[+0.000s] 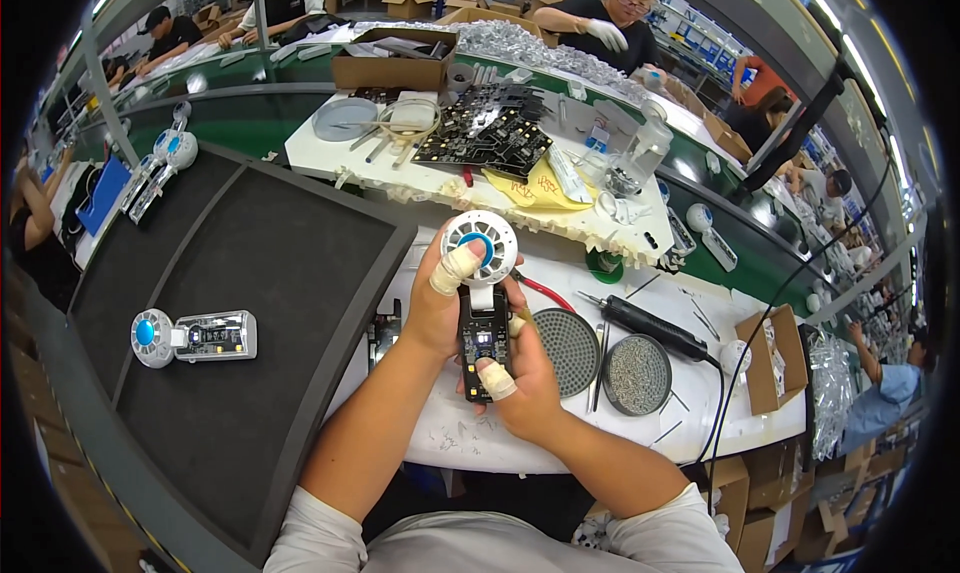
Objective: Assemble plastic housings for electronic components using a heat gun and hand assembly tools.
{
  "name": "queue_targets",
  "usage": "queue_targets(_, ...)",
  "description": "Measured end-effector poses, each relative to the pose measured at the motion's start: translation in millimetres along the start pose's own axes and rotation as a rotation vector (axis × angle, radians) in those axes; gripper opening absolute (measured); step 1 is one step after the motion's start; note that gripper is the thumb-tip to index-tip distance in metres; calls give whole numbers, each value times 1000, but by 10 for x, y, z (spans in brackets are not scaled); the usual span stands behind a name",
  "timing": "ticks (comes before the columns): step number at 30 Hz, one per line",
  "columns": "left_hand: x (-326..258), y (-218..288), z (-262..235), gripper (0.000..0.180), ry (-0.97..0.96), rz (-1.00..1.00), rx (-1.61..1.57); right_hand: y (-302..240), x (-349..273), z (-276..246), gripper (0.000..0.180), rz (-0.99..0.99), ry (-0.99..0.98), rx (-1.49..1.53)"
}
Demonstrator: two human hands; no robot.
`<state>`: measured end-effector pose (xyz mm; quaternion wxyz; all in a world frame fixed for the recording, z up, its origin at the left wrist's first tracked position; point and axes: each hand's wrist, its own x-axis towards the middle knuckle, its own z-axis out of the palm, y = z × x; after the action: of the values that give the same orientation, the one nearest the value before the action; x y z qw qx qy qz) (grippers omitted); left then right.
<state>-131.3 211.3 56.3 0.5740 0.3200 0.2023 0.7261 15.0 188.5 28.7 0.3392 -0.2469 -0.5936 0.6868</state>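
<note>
A small handheld fan (500, 228) is held upright over the white worktable, its round white slotted head at the top and a blue hub in the middle. Below the head, a black circuit board (486, 318) with a lit spot shows in the exposed handle. My left hand (432, 308) is closed round the fan's left side, its wrapped thumb on the blue hub. From the lower right, my right hand (530, 393) grips the handle, its wrapped thumb across the board's lower part. The handle's back and several fingertips are hidden.
A similar fan (215, 336) lies on the black padded tray (290, 233) at left. Right of my hands are a perforated grey dish (566, 351), a dish of screws (637, 375) and a corded electric screwdriver (650, 328). Black circuit boards (485, 138) lie on the raised shelf.
</note>
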Motion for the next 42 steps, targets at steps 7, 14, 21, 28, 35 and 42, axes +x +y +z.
queue_targets(7, 12, -36, -5, 41, 2, 29, -32, -6, 17, -24, 48, 4, -24, 18)
queue_targets(14, -7, -41, 11, 41, 24, 33, -9, -2, 9, -38, 48, -30, -56, 16)
queue_targets(21, -13, -42, 34, 46, 40, 67, 56, -26, -2, -37, 49, -10, -53, 24)
queue_targets(28, -8, -39, 34, 46, 34, 57, 53, -3, 2, -45, 51, -25, -57, 69)
queue_targets(35, -7, -42, 15, 46, 33, 46, 51, 8, 4, -40, 54, -29, -47, 41)
queue_targets(42, -10, -33, 45, 44, 28, 38, 1, 9, 6, -52, 52, -19, -36, 29)
